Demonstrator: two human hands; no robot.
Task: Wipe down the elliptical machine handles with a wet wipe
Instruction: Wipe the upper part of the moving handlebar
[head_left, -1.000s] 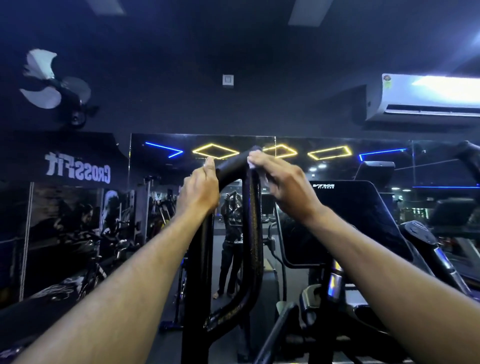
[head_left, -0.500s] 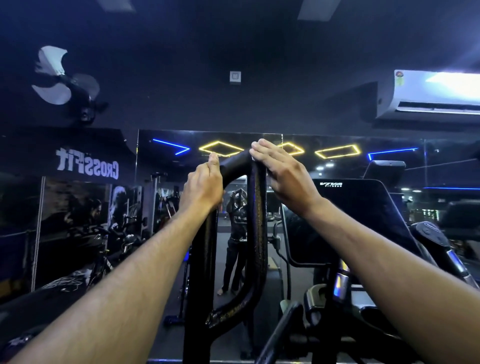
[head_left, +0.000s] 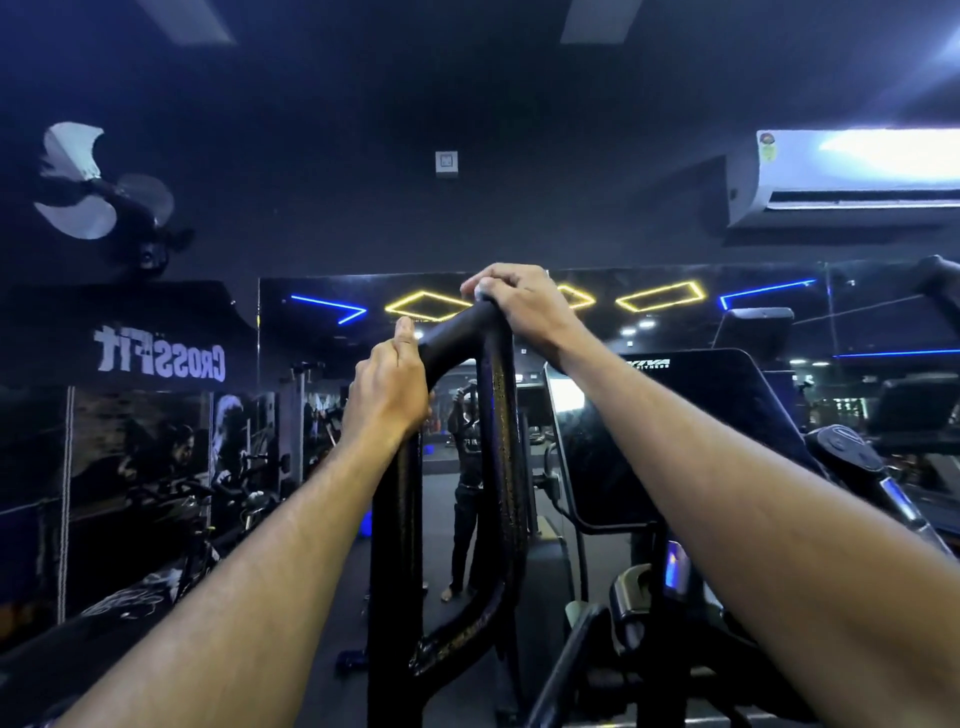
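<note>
The black looped elliptical handle (head_left: 501, 447) rises in the middle of the view. My left hand (head_left: 388, 389) grips its left bar just below the bend, fingers curled round it. My right hand (head_left: 519, 301) curls over the very top of the loop, and a small white edge of the wet wipe (head_left: 482, 294) shows under its fingertips. Most of the wipe is hidden by the hand.
The machine's dark console (head_left: 675, 431) stands to the right, with a second handle (head_left: 857, 467) beyond it. A wall mirror (head_left: 322, 415) ahead reflects the gym and a standing person. A fan (head_left: 88, 192) and an air conditioner (head_left: 852, 176) hang high up.
My right hand has slid up from the right bar to the top of the loop and curled over it. The left hand has kept its grip.
</note>
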